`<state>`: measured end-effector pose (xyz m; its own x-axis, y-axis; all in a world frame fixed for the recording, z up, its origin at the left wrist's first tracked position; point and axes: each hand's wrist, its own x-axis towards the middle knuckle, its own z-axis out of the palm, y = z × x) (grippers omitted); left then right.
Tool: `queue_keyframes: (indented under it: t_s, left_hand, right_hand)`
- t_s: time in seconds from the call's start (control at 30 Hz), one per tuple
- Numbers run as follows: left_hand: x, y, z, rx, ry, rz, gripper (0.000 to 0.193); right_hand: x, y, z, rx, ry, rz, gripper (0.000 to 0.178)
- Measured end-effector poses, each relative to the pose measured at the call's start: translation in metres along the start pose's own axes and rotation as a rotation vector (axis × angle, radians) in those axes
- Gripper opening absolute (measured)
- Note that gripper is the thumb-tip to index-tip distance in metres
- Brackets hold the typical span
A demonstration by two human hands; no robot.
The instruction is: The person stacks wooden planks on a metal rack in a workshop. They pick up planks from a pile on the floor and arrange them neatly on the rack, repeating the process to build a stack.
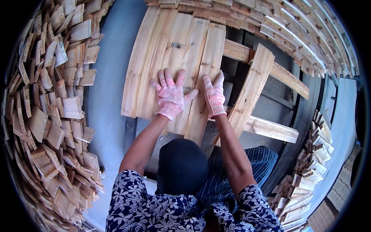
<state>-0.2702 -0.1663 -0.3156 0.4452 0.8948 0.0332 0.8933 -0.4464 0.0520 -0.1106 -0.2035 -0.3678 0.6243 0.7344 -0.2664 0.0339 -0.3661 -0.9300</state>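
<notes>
Several long pale planks lie side by side across wooden crosspieces, with narrow seams between them. My left hand, in a white and pink knit glove, rests flat on the middle planks with its fingers spread. My right hand, gloved the same way, is at the rightmost plank of the row. Its thumb lies on that plank and its straight fingers are along the right edge; the other fingers are partly hidden. To the right, a loose plank lies slanted over the crosspieces.
Tall stacks of cut boards rise on the left. More stacked boards stand across the far side, and a smaller pile is at the lower right. A rounded dark shape and striped cloth are close below my hands.
</notes>
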Motion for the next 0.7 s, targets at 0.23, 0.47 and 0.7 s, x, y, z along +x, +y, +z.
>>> queue_keyframes:
  t_s: [0.23, 0.47, 0.7]
  left_hand:
    - [0.001, 0.008, -0.006, -0.029, -0.072, 0.016, 0.084]
    - [-0.062, 0.041, -0.003, -0.136, -0.286, 0.281, 0.095]
    - [-0.049, 0.077, -0.013, -0.046, -0.342, 0.175, 0.103]
  right_hand:
    - [-0.003, -0.034, -0.011, -0.244, -0.101, 0.208, 0.084]
    - [0.022, -0.059, -0.134, -0.918, 0.287, 0.07, 0.093]
    - [0.021, -0.031, -0.14, -0.761, 0.228, 0.286, 0.102]
